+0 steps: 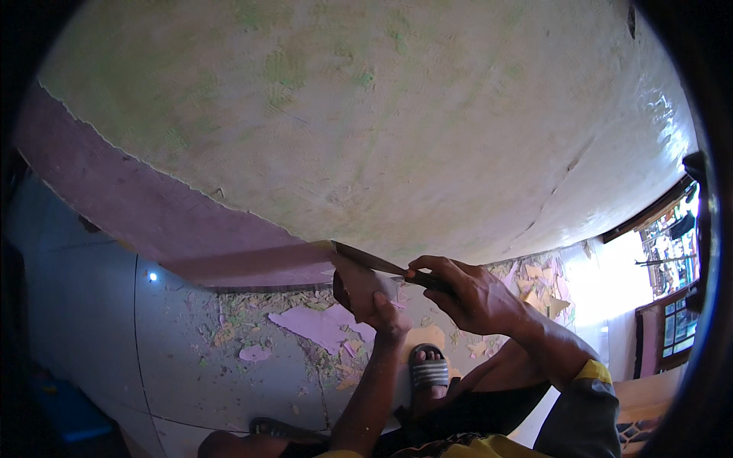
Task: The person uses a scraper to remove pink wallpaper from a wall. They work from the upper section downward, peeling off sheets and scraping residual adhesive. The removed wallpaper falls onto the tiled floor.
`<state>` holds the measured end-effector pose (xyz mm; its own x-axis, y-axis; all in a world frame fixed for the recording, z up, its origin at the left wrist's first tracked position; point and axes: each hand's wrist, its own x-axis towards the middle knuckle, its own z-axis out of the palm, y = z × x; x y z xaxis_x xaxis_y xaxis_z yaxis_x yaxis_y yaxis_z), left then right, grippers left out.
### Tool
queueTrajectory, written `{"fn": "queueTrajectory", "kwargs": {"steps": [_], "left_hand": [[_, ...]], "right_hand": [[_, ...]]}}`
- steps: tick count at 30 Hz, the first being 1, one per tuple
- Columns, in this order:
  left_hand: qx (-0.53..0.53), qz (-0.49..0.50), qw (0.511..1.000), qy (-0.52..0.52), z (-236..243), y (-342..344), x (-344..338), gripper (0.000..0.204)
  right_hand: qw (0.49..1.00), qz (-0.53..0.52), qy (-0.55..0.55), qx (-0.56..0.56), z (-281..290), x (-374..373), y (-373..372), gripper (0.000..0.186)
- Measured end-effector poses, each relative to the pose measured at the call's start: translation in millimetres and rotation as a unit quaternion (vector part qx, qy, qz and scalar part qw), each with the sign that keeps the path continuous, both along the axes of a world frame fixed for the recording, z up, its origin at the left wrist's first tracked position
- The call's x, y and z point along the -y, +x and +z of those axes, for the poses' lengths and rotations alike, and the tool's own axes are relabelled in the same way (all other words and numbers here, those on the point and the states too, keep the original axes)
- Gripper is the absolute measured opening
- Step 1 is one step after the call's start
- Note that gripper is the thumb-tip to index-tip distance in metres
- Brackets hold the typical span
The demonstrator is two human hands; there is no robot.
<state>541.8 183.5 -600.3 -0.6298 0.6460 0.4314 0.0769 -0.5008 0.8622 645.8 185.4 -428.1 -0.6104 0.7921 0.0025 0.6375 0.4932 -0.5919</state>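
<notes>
Before me stands a wall (pixel 382 130) with a pale, green-tinged coat whose torn lower edge borders a pinkish-purple band (pixel 164 202). My right hand (pixel 481 298) is wrapped round the dark handle of a scraper (pixel 370 258). Its long, thin blade points left, with the tip at the wall where the coat's torn edge ends. Just below the blade, my left hand (pixel 385 313) grips a loose flap of peeled paint (pixel 365 284), the fingers partly hidden behind it. The flap hangs away from the wall near its foot.
Pale floor tiles (pixel 206 359) carry peeled paint sheets (pixel 317 327) and many small flakes along the wall's foot. More pieces (pixel 542 290) lie to the right. My sandalled foot (pixel 429 370) is near the debris. Bright light enters by a window (pixel 678 328) at right.
</notes>
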Motion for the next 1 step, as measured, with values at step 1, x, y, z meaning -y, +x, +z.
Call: {"fn": "queueTrajectory", "kwargs": {"steps": [1], "left_hand": [[0.002,0.003,1.000,0.001,-1.8,-0.3,-0.7,0.078]], "right_hand": [[1.000,0.002,0.006,0.005,1.2,-0.2,-0.3,0.036]]}}
